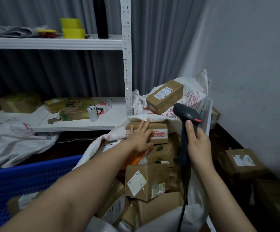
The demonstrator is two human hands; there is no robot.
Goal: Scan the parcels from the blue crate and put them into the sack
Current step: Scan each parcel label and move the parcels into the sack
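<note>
Two hands in frame, head view only. My left hand [141, 138] reaches forward with fingers straight and spread, palm down on the top parcel [161, 127], a brown box with a red-and-white label. There is no curl round it, just flat contact. That parcel sits at the far rim of the sack [117, 131], on top of the heap inside. My right hand [198, 144] is wrapped round the handle of the scanner [187, 114], thumb lying up along the grip. The scanner's head is raised just right of the top parcel and not touching it. Its cable [182, 208] drops down at the sack's near right edge.

Sack: white, mouth open, brown boxes piled up to the rim. Nearest me is a tilted carton [146, 181] with a white label set diamond-wise. The blue crate [26, 176] stands just left of the sack. One labelled box [24, 201] shows at the crate's near end, partly hidden.

Behind the sack, a second sack [192, 96] carries a long box [164, 97] on top. Lower shelf [78, 125]: a white cup [93, 113] near the front edge, cartons toward the back. Upper shelf [52, 42]: yellow tubs [73, 29] and a dark bottle [100, 17]. On the floor [226, 139] to the right: more boxes [243, 162].
</note>
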